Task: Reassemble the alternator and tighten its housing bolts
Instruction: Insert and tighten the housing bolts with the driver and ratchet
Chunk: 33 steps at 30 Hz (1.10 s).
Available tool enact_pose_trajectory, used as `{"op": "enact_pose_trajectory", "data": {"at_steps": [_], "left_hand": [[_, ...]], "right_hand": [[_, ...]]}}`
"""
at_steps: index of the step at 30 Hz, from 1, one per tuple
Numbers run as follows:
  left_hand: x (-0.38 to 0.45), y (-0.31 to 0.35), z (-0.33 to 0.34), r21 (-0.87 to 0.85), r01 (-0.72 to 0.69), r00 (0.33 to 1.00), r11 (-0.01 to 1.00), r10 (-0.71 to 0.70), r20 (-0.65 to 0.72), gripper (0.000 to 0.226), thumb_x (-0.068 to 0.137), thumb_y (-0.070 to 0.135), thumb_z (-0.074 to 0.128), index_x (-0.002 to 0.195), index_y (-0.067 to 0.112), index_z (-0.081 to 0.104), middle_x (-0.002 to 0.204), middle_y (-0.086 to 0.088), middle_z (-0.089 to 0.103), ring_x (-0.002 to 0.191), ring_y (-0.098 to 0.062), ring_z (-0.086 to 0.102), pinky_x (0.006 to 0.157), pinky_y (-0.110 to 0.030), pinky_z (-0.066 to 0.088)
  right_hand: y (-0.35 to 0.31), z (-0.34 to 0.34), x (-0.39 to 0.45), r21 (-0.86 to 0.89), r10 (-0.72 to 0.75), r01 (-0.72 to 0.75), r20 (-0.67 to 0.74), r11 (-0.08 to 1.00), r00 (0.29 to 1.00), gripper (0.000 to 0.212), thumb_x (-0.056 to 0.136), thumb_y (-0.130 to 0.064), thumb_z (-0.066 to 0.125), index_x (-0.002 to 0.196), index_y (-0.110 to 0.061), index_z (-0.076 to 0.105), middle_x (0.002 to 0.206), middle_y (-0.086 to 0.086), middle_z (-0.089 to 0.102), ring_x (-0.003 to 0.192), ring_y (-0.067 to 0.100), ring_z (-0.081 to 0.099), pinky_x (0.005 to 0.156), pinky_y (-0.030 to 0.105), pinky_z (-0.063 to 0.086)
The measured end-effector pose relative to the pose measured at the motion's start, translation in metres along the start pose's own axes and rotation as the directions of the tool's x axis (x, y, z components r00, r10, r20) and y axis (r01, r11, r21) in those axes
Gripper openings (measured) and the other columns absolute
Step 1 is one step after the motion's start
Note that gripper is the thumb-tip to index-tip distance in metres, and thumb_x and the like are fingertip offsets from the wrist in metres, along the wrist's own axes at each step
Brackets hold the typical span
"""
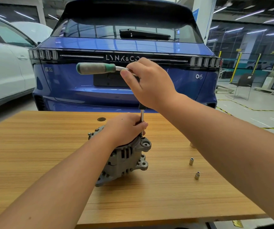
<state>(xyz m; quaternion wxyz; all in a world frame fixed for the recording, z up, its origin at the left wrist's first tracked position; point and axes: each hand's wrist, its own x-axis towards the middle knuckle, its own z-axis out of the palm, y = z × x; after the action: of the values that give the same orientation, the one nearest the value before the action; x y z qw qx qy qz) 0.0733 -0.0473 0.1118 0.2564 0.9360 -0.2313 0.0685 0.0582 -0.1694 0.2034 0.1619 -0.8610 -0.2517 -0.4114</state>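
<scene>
A grey cast alternator (pixel 126 157) stands on the wooden table (pixel 50 146), near its middle. My left hand (pixel 124 128) rests on top of it, fingers curled round the thin steel extension bar (pixel 142 116) that stands upright over a bolt by the upper mounting lug. My right hand (pixel 147 83) is raised above, gripping the head end of a ratchet wrench whose green and grey handle (pixel 95 68) points left. The socket at the bar's lower tip is hidden behind my left fingers.
Two small loose sockets (pixel 191 161) (pixel 197 175) stand on the table to the right of the alternator. A dark round disc (pixel 101 119) lies near the far edge. A blue car (pixel 124 47) stands just beyond the table, a white car (pixel 4 66) to the left.
</scene>
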Motion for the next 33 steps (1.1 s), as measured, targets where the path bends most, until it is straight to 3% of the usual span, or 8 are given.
{"op": "enact_pose_trajectory", "data": {"at_steps": [5, 8, 11, 16, 19, 22, 23, 33], "left_hand": [[-0.001, 0.001, 0.000, -0.009, -0.011, 1.000, 1.000, 0.011, 0.007, 0.022, 0.104, 0.051, 0.047, 0.095, 0.040, 0.063, 0.085, 0.025, 0.069, 0.080, 0.005, 0.061, 0.071, -0.028, 0.051], [-0.002, 0.000, -0.001, -0.008, -0.017, 1.000, 1.000, 0.017, 0.016, 0.024, 0.104, 0.050, 0.048, 0.098, 0.037, 0.066, 0.083, 0.026, 0.067, 0.080, 0.006, 0.060, 0.071, -0.028, 0.050], [-0.002, 0.000, -0.001, -0.020, -0.003, 1.000, 1.000, 0.003, 0.015, 0.024, 0.104, 0.050, 0.048, 0.097, 0.037, 0.067, 0.084, 0.026, 0.069, 0.082, 0.007, 0.061, 0.075, -0.030, 0.052], [0.000, 0.004, -0.002, 0.021, 0.000, 1.000, 1.000, 0.000, 0.018, 0.021, 0.104, 0.048, 0.047, 0.096, 0.038, 0.064, 0.085, 0.024, 0.069, 0.084, 0.004, 0.061, 0.080, -0.034, 0.055], [0.000, 0.003, -0.003, 0.010, -0.001, 1.000, 1.000, 0.001, 0.016, 0.020, 0.105, 0.047, 0.048, 0.090, 0.040, 0.060, 0.084, 0.024, 0.068, 0.083, 0.006, 0.060, 0.076, -0.030, 0.053], [-0.001, 0.003, -0.003, 0.014, -0.001, 1.000, 1.000, 0.001, 0.019, 0.021, 0.105, 0.046, 0.047, 0.089, 0.040, 0.059, 0.086, 0.024, 0.069, 0.083, 0.006, 0.060, 0.074, -0.029, 0.052], [-0.002, 0.004, -0.003, 0.022, -0.003, 1.000, 1.000, 0.003, 0.021, 0.021, 0.105, 0.046, 0.047, 0.091, 0.039, 0.061, 0.087, 0.023, 0.069, 0.083, 0.005, 0.061, 0.075, -0.030, 0.053], [-0.006, 0.008, -0.005, 0.037, 0.019, 1.000, 0.999, -0.020, 0.020, 0.027, 0.106, 0.045, 0.046, 0.102, 0.031, 0.068, 0.093, 0.017, 0.071, 0.086, -0.005, 0.063, 0.084, -0.039, 0.056]], "right_hand": [[-0.012, -0.026, 0.036, -0.202, 0.225, -0.166, 0.321, 0.965, 0.920, 0.040, 0.103, -0.044, 0.046, 0.086, -0.014, 0.067, 0.067, -0.002, 0.061, 0.062, 0.020, 0.057, 0.054, 0.031, 0.039], [-0.017, -0.038, 0.049, 0.051, 0.426, -0.531, 0.533, 0.846, 0.731, 0.026, 0.104, -0.028, 0.047, 0.096, -0.009, 0.062, 0.074, 0.004, 0.076, 0.073, 0.021, 0.076, 0.084, 0.039, 0.057], [-0.010, -0.039, 0.039, 0.441, 0.445, -0.840, 0.714, 0.316, 0.541, 0.017, 0.104, -0.025, 0.045, 0.106, -0.011, 0.055, 0.081, 0.003, 0.078, 0.081, 0.024, 0.078, 0.094, 0.049, 0.046], [0.005, -0.010, 0.011, 0.794, 0.502, -0.498, 0.607, -0.349, 0.617, 0.016, 0.104, -0.027, 0.054, 0.107, -0.016, 0.065, 0.093, -0.004, 0.072, 0.080, 0.013, 0.067, 0.078, 0.034, 0.044], [0.004, -0.002, 0.000, 0.921, 0.578, -0.368, 0.371, -0.129, 0.727, 0.006, 0.100, -0.021, 0.062, 0.103, -0.020, 0.067, 0.101, -0.002, 0.071, 0.091, 0.016, 0.065, 0.079, 0.032, 0.052], [0.005, 0.001, -0.012, 0.547, 0.312, -0.194, -0.132, 0.814, 0.941, 0.022, 0.101, -0.014, 0.059, 0.117, -0.013, 0.073, 0.112, -0.001, 0.072, 0.109, 0.018, 0.064, 0.097, 0.033, 0.051], [0.007, 0.002, -0.013, 0.299, 0.120, -0.062, -0.180, 0.952, 0.976, 0.023, 0.100, -0.011, 0.057, 0.117, -0.008, 0.073, 0.109, 0.003, 0.072, 0.106, 0.023, 0.064, 0.094, 0.036, 0.050], [0.006, -0.006, -0.004, 0.057, -0.020, 0.015, 0.087, 0.998, 0.996, 0.034, 0.106, -0.041, 0.046, 0.120, -0.016, 0.064, 0.105, -0.001, 0.058, 0.094, 0.016, 0.053, 0.078, 0.035, 0.045]]}}
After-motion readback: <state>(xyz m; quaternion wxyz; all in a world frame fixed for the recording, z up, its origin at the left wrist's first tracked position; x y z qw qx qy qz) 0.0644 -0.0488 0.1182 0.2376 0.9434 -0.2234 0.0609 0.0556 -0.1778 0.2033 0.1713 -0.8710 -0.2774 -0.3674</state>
